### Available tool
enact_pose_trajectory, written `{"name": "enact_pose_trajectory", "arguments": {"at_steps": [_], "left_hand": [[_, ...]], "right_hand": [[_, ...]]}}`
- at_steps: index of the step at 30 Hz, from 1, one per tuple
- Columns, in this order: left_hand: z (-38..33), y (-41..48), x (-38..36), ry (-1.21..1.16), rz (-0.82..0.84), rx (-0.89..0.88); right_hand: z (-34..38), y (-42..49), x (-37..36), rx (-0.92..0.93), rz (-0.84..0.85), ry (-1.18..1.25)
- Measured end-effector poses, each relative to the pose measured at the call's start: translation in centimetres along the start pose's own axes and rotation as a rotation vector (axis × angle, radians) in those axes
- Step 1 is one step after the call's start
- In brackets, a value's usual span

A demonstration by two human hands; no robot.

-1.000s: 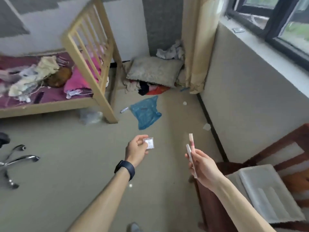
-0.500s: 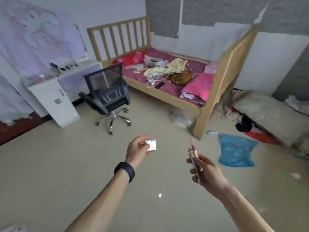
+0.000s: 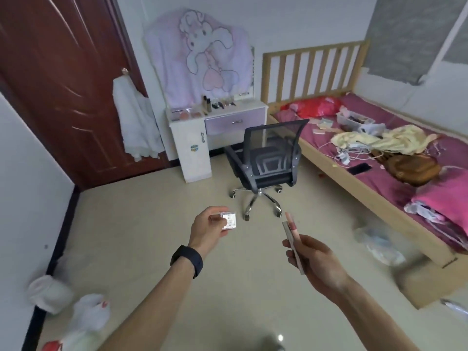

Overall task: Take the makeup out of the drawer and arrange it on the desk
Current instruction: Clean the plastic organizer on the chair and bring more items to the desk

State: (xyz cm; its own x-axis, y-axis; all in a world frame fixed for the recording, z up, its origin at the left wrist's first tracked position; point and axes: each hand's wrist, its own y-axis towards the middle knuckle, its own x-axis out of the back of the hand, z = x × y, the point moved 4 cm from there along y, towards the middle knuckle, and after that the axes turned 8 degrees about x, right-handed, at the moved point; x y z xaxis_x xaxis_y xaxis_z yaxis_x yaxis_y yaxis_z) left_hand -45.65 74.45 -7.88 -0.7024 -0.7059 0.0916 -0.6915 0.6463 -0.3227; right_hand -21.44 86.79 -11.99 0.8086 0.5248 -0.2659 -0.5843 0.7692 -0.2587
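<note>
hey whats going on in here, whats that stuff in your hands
A person stands in a bedroom, across the floor from a white desk. The left hand pinches a small clear square case; the right hand holds two slim makeup sticks, one pink. Neither is on the desk yet. Some makeup sits on the desktop, its lilac drawer is shut, and a black office chair stands in front of it.
</note>
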Motion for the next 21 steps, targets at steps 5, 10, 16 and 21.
{"name": "enact_pose_trajectory", "arguments": {"at_steps": [5, 10, 16, 21], "left_hand": [[-4.3, 9.2, 2.5, -0.032, -0.142, -0.02], [-8.3, 17.1, 4.8, -0.067, -0.248, -0.016], [-11.1, 27.1, 8.4, -0.111, -0.34, 0.013], [-12.5, 37.6, 12.0, -0.115, -0.347, 0.044]], "right_hand": [[3.2, 11.5, -4.3, -0.076, 0.158, -0.065], [7.4, 22.2, -8.9, -0.081, 0.233, -0.036], [9.9, 34.5, -14.7, -0.062, 0.299, -0.084], [10.0, 45.5, -20.3, -0.062, 0.313, -0.123]]}}
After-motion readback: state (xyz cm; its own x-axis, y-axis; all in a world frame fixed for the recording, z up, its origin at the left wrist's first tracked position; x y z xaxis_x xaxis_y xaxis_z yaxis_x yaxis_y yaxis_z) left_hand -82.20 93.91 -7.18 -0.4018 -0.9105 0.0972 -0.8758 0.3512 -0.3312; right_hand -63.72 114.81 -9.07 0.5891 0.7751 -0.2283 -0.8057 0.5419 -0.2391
